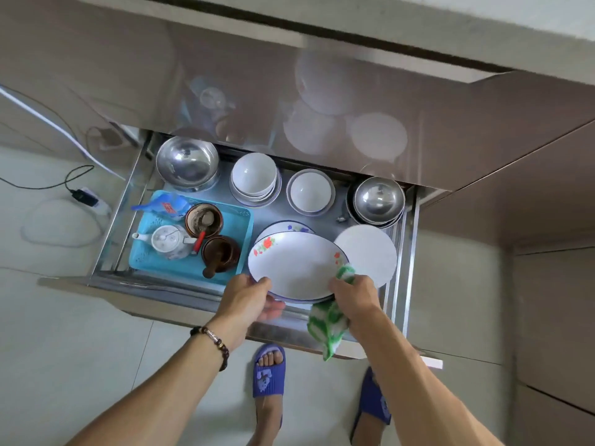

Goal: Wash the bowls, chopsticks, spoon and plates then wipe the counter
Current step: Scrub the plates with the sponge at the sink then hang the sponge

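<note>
I look down into an open pull-out drawer under the counter. Both hands hold an oval white plate with red flowers over the drawer's front right. My left hand grips its near left rim. My right hand holds the near right rim together with a green and white cloth that hangs down. Another flowered plate lies beneath, and a plain white plate sits to the right. Stacked white bowls and another white bowl stand at the back.
Steel bowls sit at the back left and back right. A blue tray on the left holds a teapot, brown jars and a mortar with pestle. A power strip with cables lies on the floor. My slippered feet stand below the drawer.
</note>
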### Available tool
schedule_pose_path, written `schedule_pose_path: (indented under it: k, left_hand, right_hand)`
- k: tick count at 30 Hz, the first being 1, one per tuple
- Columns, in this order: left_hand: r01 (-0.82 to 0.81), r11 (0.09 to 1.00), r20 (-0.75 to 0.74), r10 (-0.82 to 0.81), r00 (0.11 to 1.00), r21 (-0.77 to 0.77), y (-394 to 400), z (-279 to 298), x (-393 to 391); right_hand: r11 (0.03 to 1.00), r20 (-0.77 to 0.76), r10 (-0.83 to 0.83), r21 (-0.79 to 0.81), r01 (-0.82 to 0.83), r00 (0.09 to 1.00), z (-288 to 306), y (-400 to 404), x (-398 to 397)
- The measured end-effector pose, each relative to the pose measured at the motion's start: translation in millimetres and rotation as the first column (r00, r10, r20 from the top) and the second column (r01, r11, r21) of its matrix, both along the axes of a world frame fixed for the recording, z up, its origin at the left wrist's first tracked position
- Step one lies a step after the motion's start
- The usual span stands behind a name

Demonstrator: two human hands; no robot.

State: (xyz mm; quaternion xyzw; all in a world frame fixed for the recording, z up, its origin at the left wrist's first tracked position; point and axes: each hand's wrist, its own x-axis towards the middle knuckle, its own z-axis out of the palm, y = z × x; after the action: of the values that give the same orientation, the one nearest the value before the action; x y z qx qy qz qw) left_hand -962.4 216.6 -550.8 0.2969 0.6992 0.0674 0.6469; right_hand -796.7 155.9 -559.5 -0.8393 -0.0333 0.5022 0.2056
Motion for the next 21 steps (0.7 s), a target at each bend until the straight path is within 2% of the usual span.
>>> schedule_pose_path:
  k: [4,8,14,21]
  left_hand:
    - [-0.022,0.999,-0.025,0.021,0.999,-0.040,10.0,-49.8,-12.3]
    - [-0.019,0.996,-0.015,0.018,1.000,-0.083,20.0,-93.0,-23.8]
    - [-0.008,0.996,0.020,0.010,1.000,-0.091,28.5,-127.8,-22.4]
    - [-0.013,0.995,0.072,0.020,0.997,-0.100,34.3,-153.8,-13.6]
  right_hand:
    - [0.985,-0.014,0.142,-0.096,-0.143,0.990,-47.5,14.2,-9.9]
    - [0.967,-0.013,0.212,-0.145,-0.211,0.977,-96.3,19.2,-18.2]
    - [0.965,0.049,0.213,-0.165,-0.202,0.976,-141.7,22.7,-23.0]
    - [0.967,0.101,0.185,-0.197,-0.162,0.978,-160.7,21.2,-20.5]
